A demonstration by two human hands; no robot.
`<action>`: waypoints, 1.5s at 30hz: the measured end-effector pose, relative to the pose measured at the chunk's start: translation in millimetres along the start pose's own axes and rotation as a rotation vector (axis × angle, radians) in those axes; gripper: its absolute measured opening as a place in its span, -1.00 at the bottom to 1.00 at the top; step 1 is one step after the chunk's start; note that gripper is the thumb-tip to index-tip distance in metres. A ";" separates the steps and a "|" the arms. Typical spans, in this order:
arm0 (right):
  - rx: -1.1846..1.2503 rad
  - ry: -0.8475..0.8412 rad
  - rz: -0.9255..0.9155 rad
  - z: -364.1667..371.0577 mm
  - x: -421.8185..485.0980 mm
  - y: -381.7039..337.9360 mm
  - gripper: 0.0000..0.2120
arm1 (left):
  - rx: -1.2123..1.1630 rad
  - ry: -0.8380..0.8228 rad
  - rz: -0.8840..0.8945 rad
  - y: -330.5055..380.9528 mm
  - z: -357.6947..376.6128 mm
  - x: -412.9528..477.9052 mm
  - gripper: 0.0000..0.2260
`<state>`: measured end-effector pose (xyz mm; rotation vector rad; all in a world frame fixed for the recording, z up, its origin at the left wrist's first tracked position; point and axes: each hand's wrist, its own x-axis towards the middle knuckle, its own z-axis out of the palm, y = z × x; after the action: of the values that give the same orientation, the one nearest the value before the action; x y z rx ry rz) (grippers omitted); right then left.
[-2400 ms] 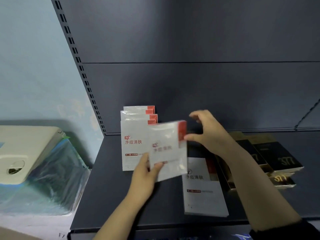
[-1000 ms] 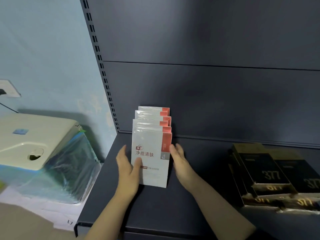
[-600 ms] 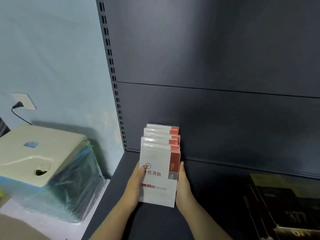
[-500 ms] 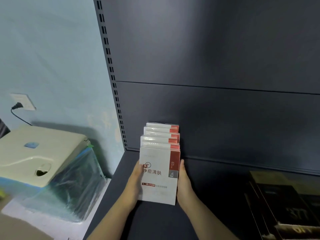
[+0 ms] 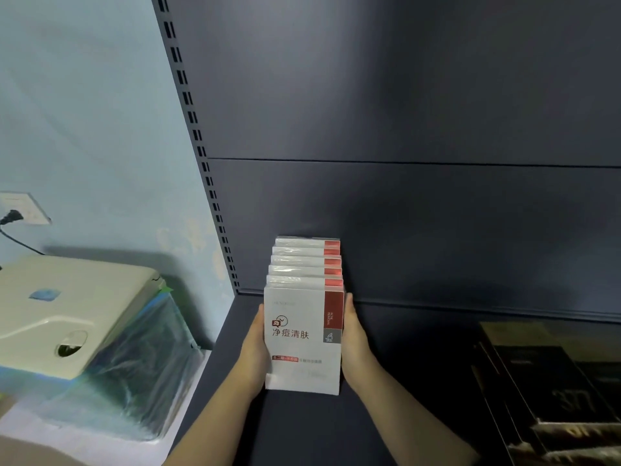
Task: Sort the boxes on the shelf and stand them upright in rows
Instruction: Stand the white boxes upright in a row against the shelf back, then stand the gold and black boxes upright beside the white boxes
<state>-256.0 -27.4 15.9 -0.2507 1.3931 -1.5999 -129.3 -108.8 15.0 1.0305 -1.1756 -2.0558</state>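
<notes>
Several white boxes with red corners (image 5: 302, 338) stand upright in one row, front to back, at the left end of the dark shelf (image 5: 302, 432). My left hand (image 5: 253, 351) lies flat against the row's left side. My right hand (image 5: 354, 344) presses flat on its right side, so both palms squeeze the row between them. Black and gold boxes marked 377 (image 5: 551, 395) lie flat in a loose pile at the right.
The shelf's dark back panel (image 5: 403, 196) rises behind the row, with a slotted upright (image 5: 198, 142) at its left. Off the shelf to the left sits a cream device (image 5: 64, 314) on plastic-wrapped goods, below a wall socket (image 5: 23, 208).
The white box I held has joined the front of the row. Both hands closed in on the row's sides. The view shifted left and nearer.
</notes>
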 end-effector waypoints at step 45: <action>-0.740 0.249 -0.397 -247.4 -126.6 -146.4 -0.73 | 0.573 -0.183 -0.085 -88.3 263.6 -104.8 -0.58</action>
<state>-435.9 211.3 112.2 -0.8270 2.2058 -1.3786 -297.3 132.4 58.5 1.1725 -1.9167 -1.9485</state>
